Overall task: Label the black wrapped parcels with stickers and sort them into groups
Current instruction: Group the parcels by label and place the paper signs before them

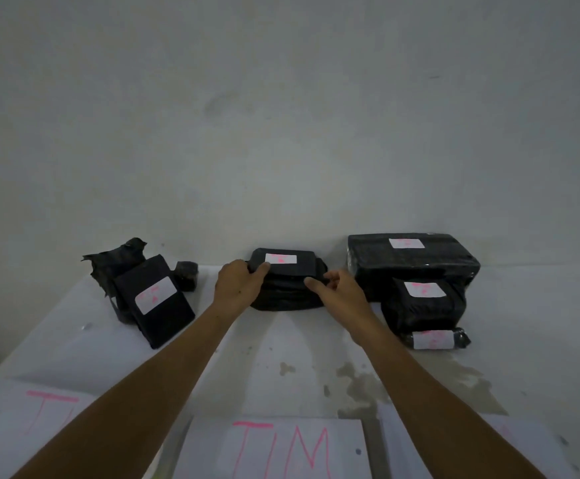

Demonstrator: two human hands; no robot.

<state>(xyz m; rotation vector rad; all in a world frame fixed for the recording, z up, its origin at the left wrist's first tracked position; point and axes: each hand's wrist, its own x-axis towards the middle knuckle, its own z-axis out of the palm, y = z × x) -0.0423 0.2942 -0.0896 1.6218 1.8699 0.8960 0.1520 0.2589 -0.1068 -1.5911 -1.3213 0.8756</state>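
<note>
Against the wall, both hands' fingers (260,270) grasp the middle stickered parcel (283,266) by its ends.

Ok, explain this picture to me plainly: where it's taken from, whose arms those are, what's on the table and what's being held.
There is one picture, from a camera worn on a person's head, looking down at their bare arms. The left hand and right hand grip the middle black wrapped parcel with a white sticker, which sits on a stack at the back of the white table. To the left lies a flat black labelled parcel beside crumpled black wrapping. To the right sit a large black wrapped box, a smaller black bundle and a small labelled black roll. Sheets of white paper with pink lettering lie nearest.
</note>
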